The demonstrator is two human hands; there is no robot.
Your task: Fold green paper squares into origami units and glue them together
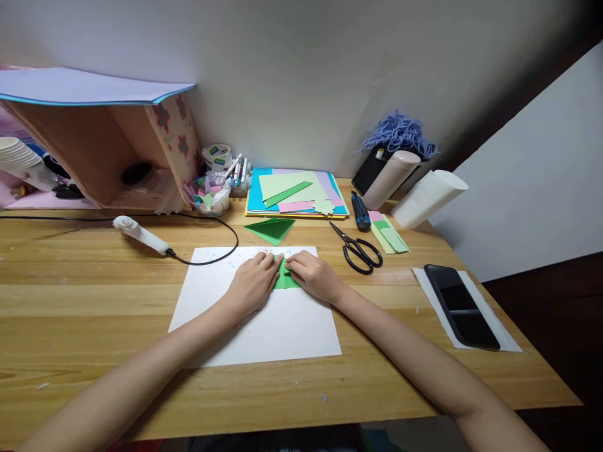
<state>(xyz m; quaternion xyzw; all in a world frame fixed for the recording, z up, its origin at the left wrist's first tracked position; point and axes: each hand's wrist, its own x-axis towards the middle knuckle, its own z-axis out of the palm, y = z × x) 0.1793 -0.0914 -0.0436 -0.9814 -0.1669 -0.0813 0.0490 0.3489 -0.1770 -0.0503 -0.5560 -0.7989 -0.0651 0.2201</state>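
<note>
A folded piece of green paper (284, 280) lies on a white sheet (292, 333) at the middle of the table. My left hand (253, 279) holds its left side down, fingers bent and close together. On the right side, my right hand (313, 274) grips the paper with curled fingers; a small raised flap shows beside them. The fingertips hide part of the folds. Just beyond the white sheet rests a folded green paper triangle (273, 231). Black-handled scissors (358, 247) lie to the right of my right hand, blades pointing away to the left.
Behind are stacked coloured sheets (254, 199), a cup of paper scraps (221, 202), and markers (241, 172). A white glue gun (140, 233) with a black cord lies left. To the right are a utility knife (360, 212), paper rolls (426, 199), and a phone (456, 304).
</note>
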